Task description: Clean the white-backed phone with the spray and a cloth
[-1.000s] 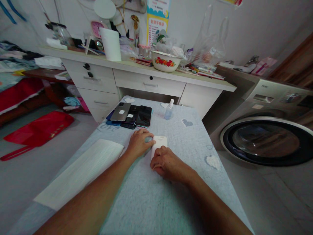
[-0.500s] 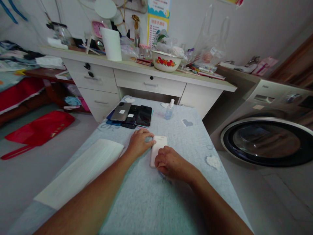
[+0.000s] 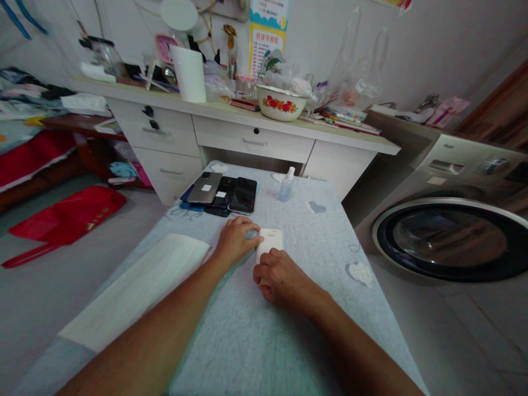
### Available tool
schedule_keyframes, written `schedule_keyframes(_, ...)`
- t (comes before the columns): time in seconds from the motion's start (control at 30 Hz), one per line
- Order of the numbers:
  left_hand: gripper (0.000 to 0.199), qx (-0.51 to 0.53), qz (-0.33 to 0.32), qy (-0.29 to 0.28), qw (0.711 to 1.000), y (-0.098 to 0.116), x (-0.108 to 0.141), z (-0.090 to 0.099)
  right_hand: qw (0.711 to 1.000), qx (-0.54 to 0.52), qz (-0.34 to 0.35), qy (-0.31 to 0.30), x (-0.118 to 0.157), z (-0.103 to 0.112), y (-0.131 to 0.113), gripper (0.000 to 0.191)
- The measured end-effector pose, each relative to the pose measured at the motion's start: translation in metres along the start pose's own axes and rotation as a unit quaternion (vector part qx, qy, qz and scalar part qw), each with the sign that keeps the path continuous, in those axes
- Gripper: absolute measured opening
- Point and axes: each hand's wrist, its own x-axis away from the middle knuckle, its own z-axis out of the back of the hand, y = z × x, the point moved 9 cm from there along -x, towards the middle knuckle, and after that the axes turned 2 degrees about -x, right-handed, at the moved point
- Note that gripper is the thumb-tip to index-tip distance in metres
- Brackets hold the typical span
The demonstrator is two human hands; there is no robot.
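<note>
A white phone (image 3: 270, 240) lies on the cloth-covered table, its lower part hidden by my right hand. My left hand (image 3: 238, 240) grips its upper left edge, with the thumb on the surface and the index fingertip at the corner. Curled fingers of my right hand (image 3: 282, 279) press together over the phone's lower end; whatever they pinch is hidden. Farther back lie several phones in a group, among them a grey phone (image 3: 205, 187) and a black phone (image 3: 243, 195). A clear spray bottle (image 3: 285, 187) stands upright to their right.
A folded whitish cloth or paper (image 3: 144, 289) lies beside my left forearm. Behind the table (image 3: 313, 247) is a white desk (image 3: 256, 132) bearing a floral bowl (image 3: 282, 103) and a paper roll (image 3: 187, 74). A washing machine (image 3: 443, 165) stands at right, a red bag (image 3: 70, 215) on the floor at left.
My right hand has slid slightly left and down over the phone's lower end, covering more of it. My left hand keeps its place at the upper edge.
</note>
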Motion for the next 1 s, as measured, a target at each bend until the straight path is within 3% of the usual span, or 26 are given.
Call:
schedule_keyframes(0.33, 0.025, 0.0, 0.005, 0.0, 1.0, 0.003, 0.001, 0.003, 0.999, 0.007, -0.032, -0.036, 0.012, 0.01, 0.012, 0.008)
schedule_keyframes(0.77, 0.026, 0.001, 0.004, 0.001, 1.0, 0.0, 0.0, -0.001, 0.999, 0.006, 0.019, 0.038, -0.002, 0.003, -0.007, 0.006)
schedule_keyframes(1.0, 0.025, 0.008, 0.003, 0.007, 1.0, 0.002, 0.001, 0.002, 1.0, -0.016, -0.005, -0.014, 0.004, 0.008, 0.004, 0.009)
